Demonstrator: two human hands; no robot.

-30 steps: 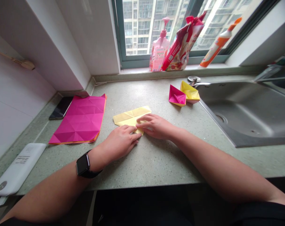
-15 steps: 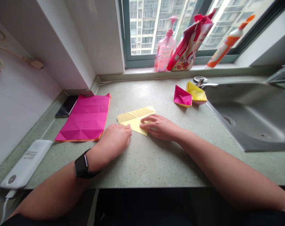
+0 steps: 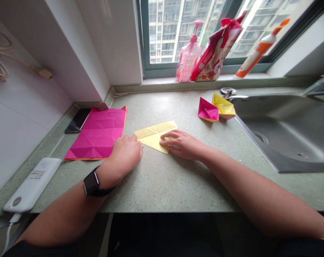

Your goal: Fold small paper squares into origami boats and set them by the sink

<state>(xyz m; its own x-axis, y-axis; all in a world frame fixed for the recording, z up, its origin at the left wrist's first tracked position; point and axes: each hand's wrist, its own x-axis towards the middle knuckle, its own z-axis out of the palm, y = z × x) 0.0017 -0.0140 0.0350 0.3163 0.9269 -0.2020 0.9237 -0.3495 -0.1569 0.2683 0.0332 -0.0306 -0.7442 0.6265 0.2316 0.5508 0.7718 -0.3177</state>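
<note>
A folded yellow paper (image 3: 154,134) lies on the green speckled counter (image 3: 172,178). My right hand (image 3: 182,144) rests on the paper's right part with its fingers stretched flat, pressing it down. My left hand (image 3: 126,154), with a black watch (image 3: 91,183) on its wrist, is curled closed. Its fingertips sit at the paper's left corner, and the grip itself is hidden behind the knuckles.
Creased pink sheets (image 3: 99,134) lie left of my left hand, with a dark phone (image 3: 77,120) behind them and a white power bank (image 3: 32,184) at the counter's left edge. A pink (image 3: 207,111) and a yellow folded paper shape (image 3: 224,106) sit beside the steel sink (image 3: 284,132). Bottles and a red pouch (image 3: 215,48) stand on the windowsill.
My left hand has slid left off the middle of the yellow paper to its left corner and curled closed. My right hand has stayed flat on the paper.
</note>
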